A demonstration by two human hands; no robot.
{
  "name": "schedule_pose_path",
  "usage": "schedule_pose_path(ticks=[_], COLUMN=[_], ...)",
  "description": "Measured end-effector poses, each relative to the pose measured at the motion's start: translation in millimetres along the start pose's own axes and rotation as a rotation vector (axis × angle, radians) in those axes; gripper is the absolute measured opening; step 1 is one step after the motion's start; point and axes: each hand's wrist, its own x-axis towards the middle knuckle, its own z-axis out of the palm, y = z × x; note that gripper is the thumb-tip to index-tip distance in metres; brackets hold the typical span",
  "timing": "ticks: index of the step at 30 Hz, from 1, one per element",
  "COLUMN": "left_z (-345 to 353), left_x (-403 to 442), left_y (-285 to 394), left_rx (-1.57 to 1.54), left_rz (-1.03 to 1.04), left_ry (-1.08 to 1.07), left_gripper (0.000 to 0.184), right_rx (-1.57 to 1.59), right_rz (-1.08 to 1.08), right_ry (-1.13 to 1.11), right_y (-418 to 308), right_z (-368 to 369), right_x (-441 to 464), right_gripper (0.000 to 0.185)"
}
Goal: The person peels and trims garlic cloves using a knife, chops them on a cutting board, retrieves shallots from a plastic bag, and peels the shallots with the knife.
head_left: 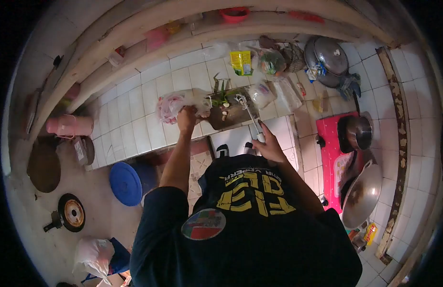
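My left hand (186,118) is closed on the near edge of a clear plastic bag (173,106) with pinkish contents that I cannot make out. In my right hand (271,145) is a knife (254,120) with a white handle, its thin blade pointing away over a dark cutting board (221,123). A whitish, crumpled-looking thing lies by the knife's tip. Green stalks (223,97) and small pale pieces (225,115), perhaps garlic, rest on the board. Just right of the board sits another clear bag (261,95) with white contents.
A pink gas stove (332,162) on the right bears a pot (359,133) and a large wok (362,196). Lidded metal cookware (329,57), a yellow packet (241,63) and a vegetable bag (272,62) stand at the back. A blue bucket (125,184) and pink thermos (71,126) are at left.
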Motion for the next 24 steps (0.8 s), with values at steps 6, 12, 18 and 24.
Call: schedule_pose_path(ticks=[6, 12, 18, 24], left_z=[-18, 0, 6, 3], left_x=[-14, -14, -4, 6], left_y=[3, -14, -10, -2], left_rx=[0.028, 0.184, 0.261, 0.215], left_rz=[-0.116, -0.117, -0.004, 0.065], left_ry=[-0.142, -0.418, -0.413, -0.522], left_gripper=[0.021, 0.03, 0.031, 0.03], right_rx=[-0.049, -0.054, -0.014, 0.039], right_rz=[-0.09, -0.115, 0.064, 0.027], right_ry=[-0.044, -0.029, -0.026, 0.028], right_y=[-4, -2, -6, -5], right_z=[28, 46, 49, 48], right_x=[20, 27, 21, 16], right_gripper=[0.07, 0.071, 0.071, 0.07])
